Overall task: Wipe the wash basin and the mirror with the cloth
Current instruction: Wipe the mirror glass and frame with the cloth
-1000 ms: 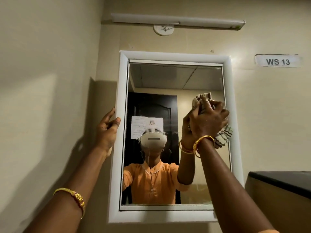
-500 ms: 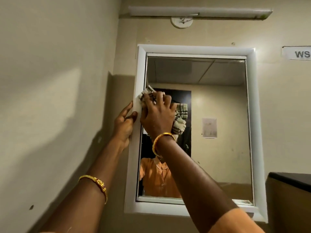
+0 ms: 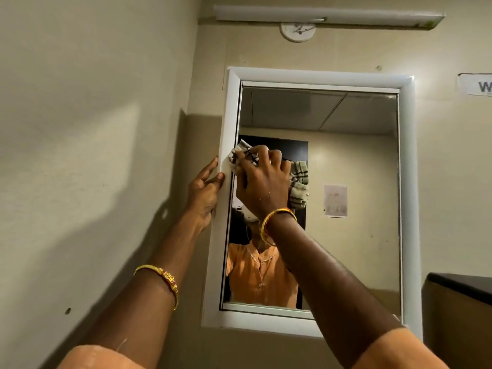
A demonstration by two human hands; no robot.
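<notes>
We see the mirror [image 3: 346,182] hanging on the beige wall [image 3: 93,129], set in a white frame [image 3: 314,75]. The right hand [image 3: 263,182] presses the checked cloth [image 3: 298,187] against the glass at the mirror's left edge, roughly mid-height. Its fingers are curled and clamped on the bunched cloth; one end of the cloth pokes out above the knuckles and laps onto the frame, the rest hangs out to the right of the hand. The left hand [image 3: 205,193] holds the outer left edge of the frame at the same height, thumb on the frame's front face, fingers behind; we cannot tell how tightly they close, since the frame hides them. Both wrists carry gold bangles [image 3: 277,217]. In the glass we note a reflected orange garment [image 3: 261,278], a dark door and a paper notice [image 3: 335,201]. A tube light [image 3: 327,16] sits above the mirror; a dark-topped counter [image 3: 463,286] is at the lower right. The wash basin is out of view.
</notes>
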